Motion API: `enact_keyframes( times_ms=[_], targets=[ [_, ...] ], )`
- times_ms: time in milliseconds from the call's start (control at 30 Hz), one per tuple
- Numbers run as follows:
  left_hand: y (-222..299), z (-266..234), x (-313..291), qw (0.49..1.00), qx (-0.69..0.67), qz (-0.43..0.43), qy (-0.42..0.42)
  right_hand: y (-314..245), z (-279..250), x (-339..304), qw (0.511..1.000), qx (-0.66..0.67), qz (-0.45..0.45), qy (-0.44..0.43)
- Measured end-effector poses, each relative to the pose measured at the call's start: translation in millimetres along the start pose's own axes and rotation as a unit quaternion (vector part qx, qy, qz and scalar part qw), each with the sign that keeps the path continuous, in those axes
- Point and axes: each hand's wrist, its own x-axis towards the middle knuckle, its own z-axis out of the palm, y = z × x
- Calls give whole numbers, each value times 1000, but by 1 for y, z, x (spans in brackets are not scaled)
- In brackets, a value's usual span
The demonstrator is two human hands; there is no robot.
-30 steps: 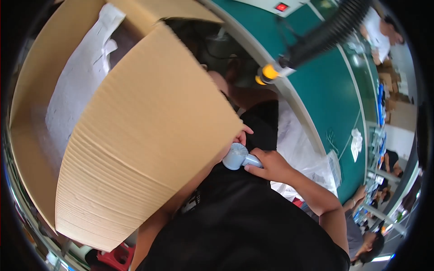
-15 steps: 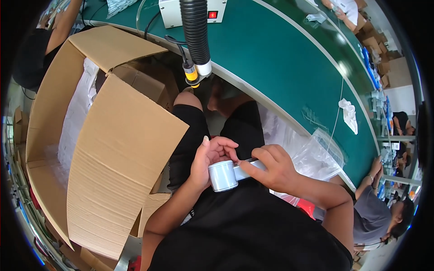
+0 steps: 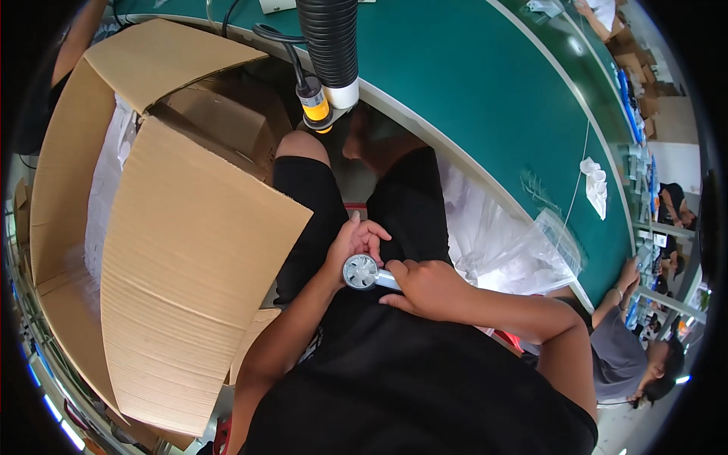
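Observation:
A small silver-white handheld fan (image 3: 361,271) lies over my lap, its round head turned up so that the dark slots between its blades show. My right hand (image 3: 428,288) is wrapped round the fan's handle, with the thumb on the near side. My left hand (image 3: 355,241) is just beyond the fan's head, close against it, its thumb raised and its fingers loosely curled and apart. Whether the left palm touches the head is hard to see.
A large open cardboard box (image 3: 197,265) stands at my left, its flap reaching near my left forearm. A green table (image 3: 485,98) curves ahead and right. A black ribbed hose (image 3: 328,45) hangs above my knees. Clear plastic bags (image 3: 493,243) lie at the right. A co-worker (image 3: 633,349) sits beyond.
The fan has been turned in my right hand: its head showed its smooth side before and now shows its slotted face. My left hand has shifted slightly. The view has also moved a little.

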Motion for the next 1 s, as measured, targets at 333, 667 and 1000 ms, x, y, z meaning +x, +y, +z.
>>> enact_keyframes(
  times_ms=[333,667,1000],
  targets=[
    [8,-30,13,998,-28,-38,-49,-3,-3,40,997,29,16,-71],
    [9,-1,-1,993,-74,31,-81,44,-23,4,993,82,-53,-68],
    [30,-13,-20,997,-16,69,30,224,-252,-90,844,126,179,489]
  ],
)
